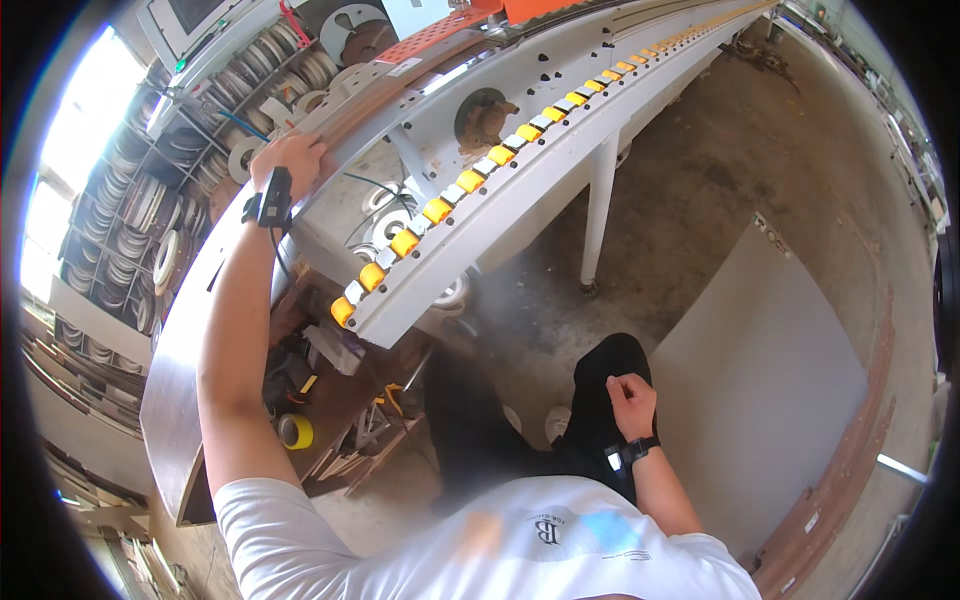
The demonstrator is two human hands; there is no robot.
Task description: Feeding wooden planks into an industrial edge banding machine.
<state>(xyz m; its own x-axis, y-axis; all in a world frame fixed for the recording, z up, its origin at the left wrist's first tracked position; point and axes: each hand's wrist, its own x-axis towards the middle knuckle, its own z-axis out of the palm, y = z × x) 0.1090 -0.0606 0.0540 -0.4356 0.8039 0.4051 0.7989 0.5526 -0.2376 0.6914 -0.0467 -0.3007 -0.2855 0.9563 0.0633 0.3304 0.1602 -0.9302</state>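
My left hand (290, 160) is stretched far forward at the upper left, its fingers bent over the near end of a long brown board (350, 126). This board lies along the side of a light-grey machine, under an orange perforated guard (425, 48). The underside of the grip is hidden. A small black device is strapped to that wrist. My right hand (632, 405) hovers by my right knee with its fingers curled in, and nothing shows in it. A watch-like black band sits on its wrist.
A grey rail with yellow rollers (437, 211) runs diagonally ahead, on a white leg (600, 205). Racks of edging coils (130, 215) stand left. Below the bench, a yellow tape roll (296, 431) lies among tools. A large grey panel (765, 380) is at right.
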